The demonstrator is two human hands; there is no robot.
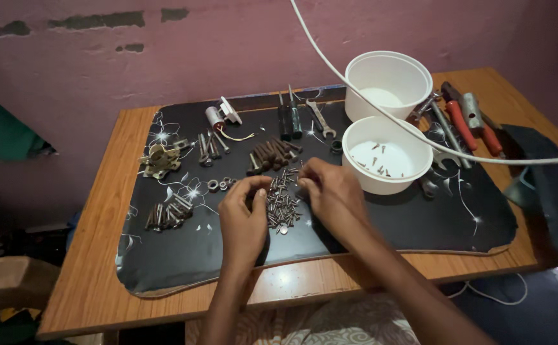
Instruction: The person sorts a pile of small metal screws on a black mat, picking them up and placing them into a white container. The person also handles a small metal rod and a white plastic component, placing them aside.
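Seen through my remote feed: a wooden worktop against a pink wall, covered by a black mat with a pale flower print. At the far left of the mat lies a brass-coloured fitting, with a bundle of dark bolts nearer to me. Right of those sit a few loose nuts and, farther back, a small motor-like cylinder with wires.

My left hand rests on the mat just left of a heap of small silver screws, fingers curled toward thumb at the heap's edge; I cannot tell whether it pinches a screw. My right hand touches the heap's right side, fingertips drawn together at its top, the grip itself hidden.

Beyond the heap is a row of brown, rusty bolts, with two dark screwdrivers and a spanner farther back.

Right of my hands stands a white bowl holding a few screws; a second white bowl stands behind it. A white cable crosses above both. At the far right lie red-handled pliers and a dark cloth.
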